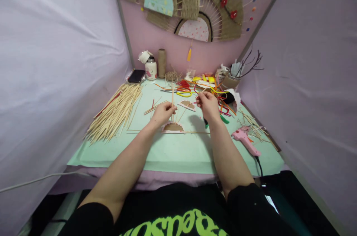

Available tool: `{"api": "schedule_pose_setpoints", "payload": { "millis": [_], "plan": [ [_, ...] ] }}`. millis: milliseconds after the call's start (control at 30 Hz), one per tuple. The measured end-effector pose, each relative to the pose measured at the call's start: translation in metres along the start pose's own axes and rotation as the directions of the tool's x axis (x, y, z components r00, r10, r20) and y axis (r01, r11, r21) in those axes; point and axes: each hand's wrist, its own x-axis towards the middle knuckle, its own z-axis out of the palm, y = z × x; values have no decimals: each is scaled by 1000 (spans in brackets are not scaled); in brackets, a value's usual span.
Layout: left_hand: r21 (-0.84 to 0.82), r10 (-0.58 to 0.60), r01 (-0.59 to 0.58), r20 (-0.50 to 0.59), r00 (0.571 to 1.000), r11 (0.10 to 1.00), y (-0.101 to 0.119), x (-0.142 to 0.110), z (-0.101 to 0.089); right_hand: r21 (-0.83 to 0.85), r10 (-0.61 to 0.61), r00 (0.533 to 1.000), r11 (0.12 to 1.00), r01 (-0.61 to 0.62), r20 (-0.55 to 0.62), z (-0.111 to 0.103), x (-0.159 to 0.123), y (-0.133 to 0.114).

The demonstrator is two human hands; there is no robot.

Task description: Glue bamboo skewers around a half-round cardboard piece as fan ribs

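Thin-stick handwork on a cloth-covered bench [173,156]. Hazards, from left: the loose stick heap [114,113] could spread if a forearm brushed it. The left hand [164,111] has its grip pinching pale upright sticks [172,97] above the near cardboard semicircle [173,127], which lies flat at centre; a tilting pinch might skew the sticks or drag the semicircle. The far cardboard semicircle [187,105] lies between the hands, where a lowered finger could shift it. The right hand [208,105] has its fingertips pressed together; whether anything thin lies between them cannot be told. The pink glue gun [247,142] could be pulled if its cord [260,166], hanging over the near edge, were snagged.

Margins, from left: the left fabric wall [55,61] confines that side; bare cloth along the near edge gives the forearms room; scissors [182,93] crowd the far centre; the right fabric wall [287,61] limits outward elbow movement.
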Motion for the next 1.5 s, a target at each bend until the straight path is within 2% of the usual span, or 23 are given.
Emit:
{"api": "schedule_pose_setpoints", "payload": {
  "millis": [100,167,267,400,500,600,733,1033,1500],
  "plan": [
    [29,-25,26,-50,998,999,1,2,-5,-180,143,990,973,-142,-6,-12,5,5],
    [38,-27,29,-59,998,999,2,2,-7,-303,192,981,936,-180,11,-10,2,12],
    [68,-20,24,-58,998,997,3,2,-7,-506,150,988,855,-114,32,2,-6,23],
    [76,-12,16,-45,999,997,1,2,-6,-738,105,991,674,-10,83,11,-13,28],
    [82,0,3,-42,999,997,-2,3,-6,-829,72,992,558,46,103,11,-13,29],
    [91,0,4,-44,999,996,-4,3,-6,-867,53,992,494,72,112,10,-12,31],
    [99,-12,16,-49,999,995,-2,3,-7,-877,47,991,472,86,122,12,-12,33],
    [86,-28,32,-46,999,996,0,3,-6,-848,61,986,520,104,158,14,-14,36],
    [112,-8,13,-42,999,994,-2,4,-8,-896,65,982,424,135,178,15,-14,36]
  ]
}}
